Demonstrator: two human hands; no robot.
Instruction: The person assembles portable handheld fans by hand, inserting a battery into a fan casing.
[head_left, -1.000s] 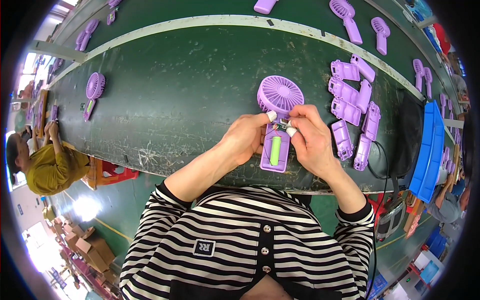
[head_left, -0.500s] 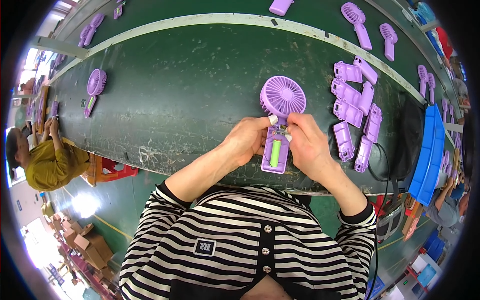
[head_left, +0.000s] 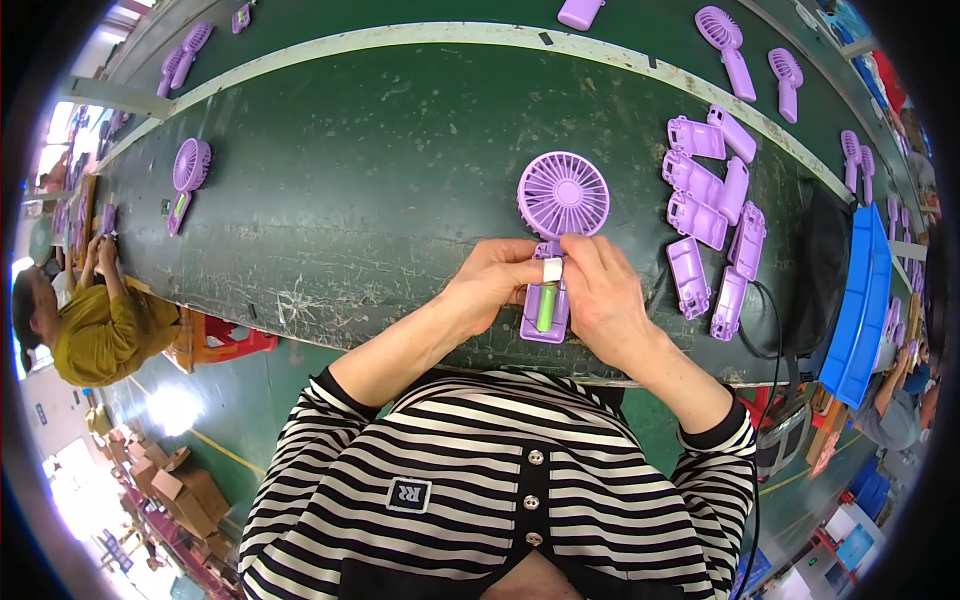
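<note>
A purple handheld fan (head_left: 563, 195) lies face up before me, its round grille pointing away and its handle toward me. The handle is uncovered, and a green cylindrical battery (head_left: 546, 308) shows inside. My left hand (head_left: 490, 284) closes round the handle's left side, its thumb, wrapped in white at the tip, pressed across the handle above the battery. My right hand (head_left: 608, 296) is on the handle's right side, fingers bent together at its upper part just below the grille. The part of the handle under my fingertips is hidden.
Several purple handle shells (head_left: 697, 218) lie to the right, beside a black bag (head_left: 822, 265) and a blue bin (head_left: 856, 305). Another opened fan (head_left: 190, 168) lies at the left. Purple fans (head_left: 722, 35) sit on the strip beyond the white rail (head_left: 480, 38). A co-worker (head_left: 105, 325) sits far left.
My left thumb has moved down and across the handle, and my right fingers have shifted up and left; the inner parts above the battery are now covered. Fans beyond the rail moved slightly right.
</note>
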